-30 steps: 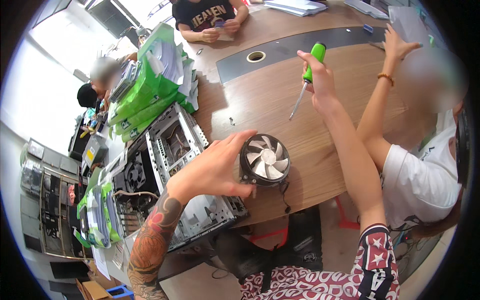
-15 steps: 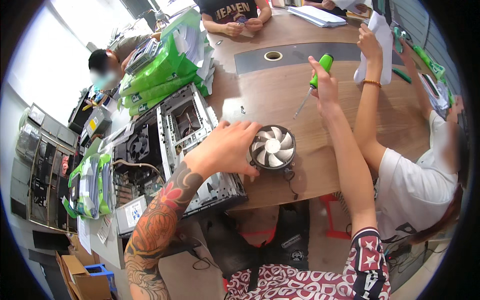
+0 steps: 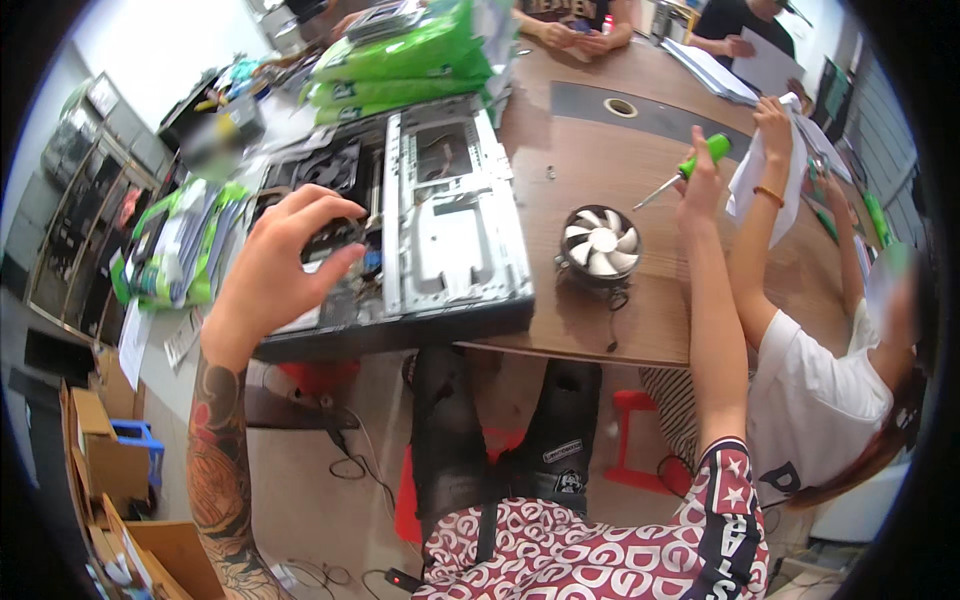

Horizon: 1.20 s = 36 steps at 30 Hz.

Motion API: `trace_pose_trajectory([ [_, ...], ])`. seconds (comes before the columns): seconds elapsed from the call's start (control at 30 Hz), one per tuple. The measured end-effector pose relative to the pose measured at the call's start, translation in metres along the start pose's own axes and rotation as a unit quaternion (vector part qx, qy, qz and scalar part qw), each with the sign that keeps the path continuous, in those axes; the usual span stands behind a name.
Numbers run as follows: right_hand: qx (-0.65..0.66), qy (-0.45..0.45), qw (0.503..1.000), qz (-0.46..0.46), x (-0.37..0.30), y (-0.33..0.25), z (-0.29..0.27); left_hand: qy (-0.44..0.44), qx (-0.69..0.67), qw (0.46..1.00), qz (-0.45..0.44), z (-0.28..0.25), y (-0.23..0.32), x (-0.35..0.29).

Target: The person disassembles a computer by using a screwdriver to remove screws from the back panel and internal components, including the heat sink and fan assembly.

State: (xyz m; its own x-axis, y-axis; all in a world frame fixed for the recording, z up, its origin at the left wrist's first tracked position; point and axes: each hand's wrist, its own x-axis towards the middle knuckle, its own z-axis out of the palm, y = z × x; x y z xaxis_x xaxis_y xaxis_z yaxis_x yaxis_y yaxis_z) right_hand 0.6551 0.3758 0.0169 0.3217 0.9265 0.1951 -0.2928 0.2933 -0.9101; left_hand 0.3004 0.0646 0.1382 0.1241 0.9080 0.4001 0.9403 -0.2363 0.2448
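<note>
My left hand (image 3: 290, 265) hangs over an opened computer case (image 3: 450, 240), fingers curved and thumb apart, with nothing seen between them. Part of the case's inside, with boards and cables, is hidden behind this hand. In my right hand (image 3: 700, 185) is a screwdriver (image 3: 712, 152) with a green handle, its thin metal shaft pointing down and to the left above the table. A round CPU cooler fan (image 3: 601, 242) with white blades and a black frame rests on the table between the case and my right arm. Its short cable trails toward the table's front edge.
Green bags of papers (image 3: 410, 75) are stacked behind the case, and more papers in green bags (image 3: 190, 245) lie at the left. A tape roll (image 3: 620, 107) sits on the brown table (image 3: 560, 330). Close on the right, a person in white (image 3: 820, 390) holds papers; others sit across.
My left hand has let go of the cooler fan and moved left over the computer case. The right hand still holds the screwdriver. The view has shifted to the left.
</note>
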Motion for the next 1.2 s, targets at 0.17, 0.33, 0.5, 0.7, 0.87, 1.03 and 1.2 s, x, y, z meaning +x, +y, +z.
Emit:
trace_pose_trajectory([
  [0.17,0.041,0.0,0.998,-0.054,-0.025,-0.002,-0.004,0.043,-0.021,0.996,-0.074,0.011,-0.057,-0.064],
  [0.33,0.088,-0.063,0.991,-0.08,-0.06,-0.014,-0.03,0.104,-0.046,0.989,-0.09,0.031,-0.09,-0.077],
  [0.5,0.092,-0.087,0.989,-0.083,-0.077,-0.001,-0.066,0.035,-0.022,0.995,-0.092,0.049,-0.089,-0.063],
  [0.7,0.108,-0.1,0.985,-0.09,-0.089,0.024,-0.065,-0.002,-0.026,0.984,-0.175,0.049,-0.113,-0.05],
  [0.87,0.126,-0.067,0.988,-0.067,-0.103,0.043,-0.072,0.043,-0.052,0.992,-0.105,0.059,-0.126,-0.052],
  [1.03,0.18,-0.06,0.981,-0.05,-0.125,0.028,-0.054,0.044,-0.071,0.995,-0.054,0.046,-0.121,-0.057],
  [1.2,0.168,-0.055,0.984,-0.024,-0.127,0.036,-0.043,0.0,-0.051,0.992,-0.115,0.033,-0.085,-0.05],
])
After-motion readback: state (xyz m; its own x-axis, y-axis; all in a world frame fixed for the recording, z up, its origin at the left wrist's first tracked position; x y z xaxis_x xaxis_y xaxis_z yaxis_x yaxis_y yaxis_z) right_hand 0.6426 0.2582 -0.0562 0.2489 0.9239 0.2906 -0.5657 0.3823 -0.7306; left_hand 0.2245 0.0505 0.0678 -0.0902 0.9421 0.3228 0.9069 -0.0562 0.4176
